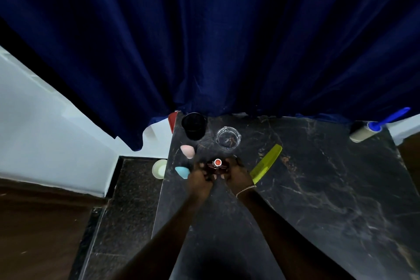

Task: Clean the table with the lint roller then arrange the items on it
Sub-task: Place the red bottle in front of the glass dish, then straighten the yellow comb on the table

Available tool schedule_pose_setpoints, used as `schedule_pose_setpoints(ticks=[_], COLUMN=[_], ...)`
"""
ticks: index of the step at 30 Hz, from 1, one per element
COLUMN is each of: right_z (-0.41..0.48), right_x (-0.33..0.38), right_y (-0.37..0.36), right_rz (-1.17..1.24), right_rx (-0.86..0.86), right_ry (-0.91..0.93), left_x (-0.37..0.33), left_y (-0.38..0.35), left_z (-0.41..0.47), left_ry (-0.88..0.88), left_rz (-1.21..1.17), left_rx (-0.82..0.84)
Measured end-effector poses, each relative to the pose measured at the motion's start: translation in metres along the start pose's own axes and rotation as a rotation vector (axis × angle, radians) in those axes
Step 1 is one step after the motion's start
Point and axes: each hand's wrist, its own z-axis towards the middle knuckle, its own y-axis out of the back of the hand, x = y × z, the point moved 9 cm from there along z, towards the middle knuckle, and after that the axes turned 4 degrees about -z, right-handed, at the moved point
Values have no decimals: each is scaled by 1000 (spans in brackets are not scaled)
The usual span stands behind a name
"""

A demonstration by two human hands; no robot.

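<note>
Both the left hand (200,177) and right hand (236,174) grasp a red-capped bottle (217,165) near the dark marble surface (318,188)'s left edge, the lint roller (368,130) lying at its far right corner, open room between.

Two sponges (187,151) — one comb (266,163)

Open passage is offered across the table (329,188) right half. The left half is crowded by black cup (194,125), glass dish (228,137), comb (266,163) and sponges (187,151).
</note>
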Motion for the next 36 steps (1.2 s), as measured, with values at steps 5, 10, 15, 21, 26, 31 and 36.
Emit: schedule_pose_setpoints(ticks=[5,10,15,21,26,31,36], right_z=[-7,-14,-15,-3,13,21,28], right_x=[-14,-48,-95,-138,-150,-149,-141], right_y=[7,25,41,53,54,51,50], right_rz=[-56,-47,-27,14,4,-90,-152], right_rx=[7,-37,-50,-37,-15,31,70], right_ry=[26,-44,-214,-380,-376,-314,-285], left_x=[13,11,-11,-44,-46,-50,-50], left_y=[-18,-61,-97,-132,-156,-169,-171], left_z=[-18,-29,-37,-33,-28,-26,-24], left_ry=[56,57,-5,-157,-178,-203,-203], left_rz=[-16,75,124,308,470,498,484], left_rx=[18,209,285,317,343,321,279])
